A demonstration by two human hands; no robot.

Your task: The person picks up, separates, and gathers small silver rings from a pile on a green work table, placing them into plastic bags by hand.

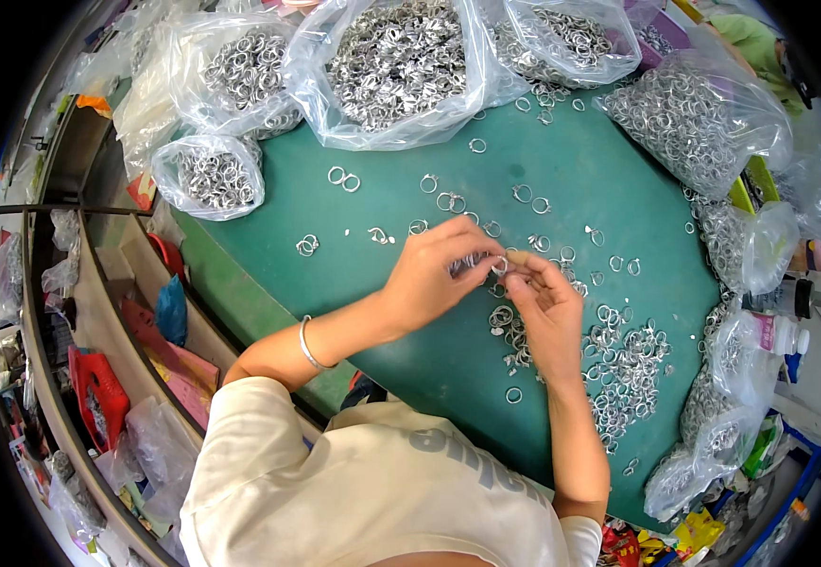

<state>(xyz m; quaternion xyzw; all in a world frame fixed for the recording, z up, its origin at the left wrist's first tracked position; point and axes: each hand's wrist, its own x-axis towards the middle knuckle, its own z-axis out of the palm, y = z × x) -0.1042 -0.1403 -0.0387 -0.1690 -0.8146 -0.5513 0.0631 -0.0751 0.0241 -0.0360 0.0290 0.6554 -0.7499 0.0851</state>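
My left hand [434,272] is curled round a row of silver-coloured rings [467,264], which shows between its fingers and thumb. At its fingertips, one ring [499,266] stands out toward my right hand [550,307]. The fingers and thumb of that hand are drawn together in a pinch at this ring, and the exact contact is partly hidden. Below and beside my right hand lies a loose heap of rings [626,378] on the green table [401,369]. A smaller cluster of rings [512,331] sits just left of my right wrist.
Scattered rings [344,179] dot the far tabletop. Along the back stand open plastic bags full of rings [396,71], with a small bag [210,178] at the back left. More filled bags [689,123] line the right edge. Shelves with a red basket [98,397] are at left.
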